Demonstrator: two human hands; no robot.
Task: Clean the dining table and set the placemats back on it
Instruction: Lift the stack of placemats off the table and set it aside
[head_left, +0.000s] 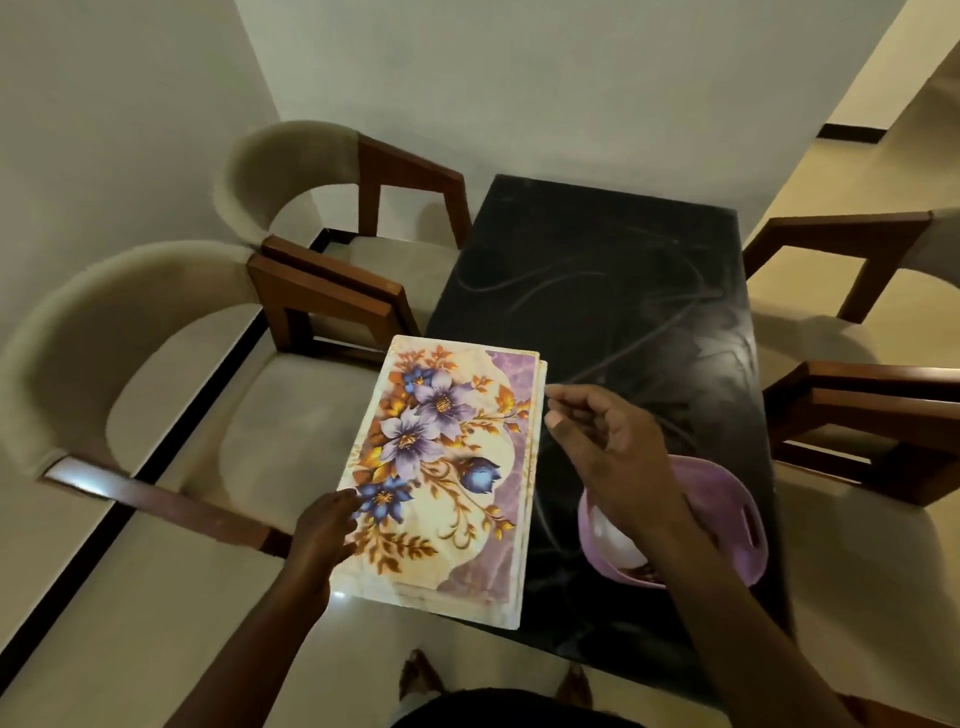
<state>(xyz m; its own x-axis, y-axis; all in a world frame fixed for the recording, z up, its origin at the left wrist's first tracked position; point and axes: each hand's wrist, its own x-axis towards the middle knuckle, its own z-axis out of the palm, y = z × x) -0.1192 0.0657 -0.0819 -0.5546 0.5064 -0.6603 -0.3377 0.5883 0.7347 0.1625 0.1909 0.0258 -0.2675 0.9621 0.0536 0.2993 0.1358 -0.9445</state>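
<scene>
A stack of floral placemats (447, 478), cream and purple with blue flowers, is held over the near left corner of the dark glossy dining table (613, 270). My left hand (324, 525) grips the stack at its near left edge. My right hand (608, 441) hovers just right of the stack's far right corner, fingers loosely curled and apart, holding nothing I can see. The tabletop shows pale smear marks across its middle.
A purple plastic basket (727, 525) with something white inside sits on the table at the near right, partly behind my right arm. Two cushioned wooden chairs (208, 395) stand on the left, two more chairs (872, 415) on the right. My feet show below the table edge.
</scene>
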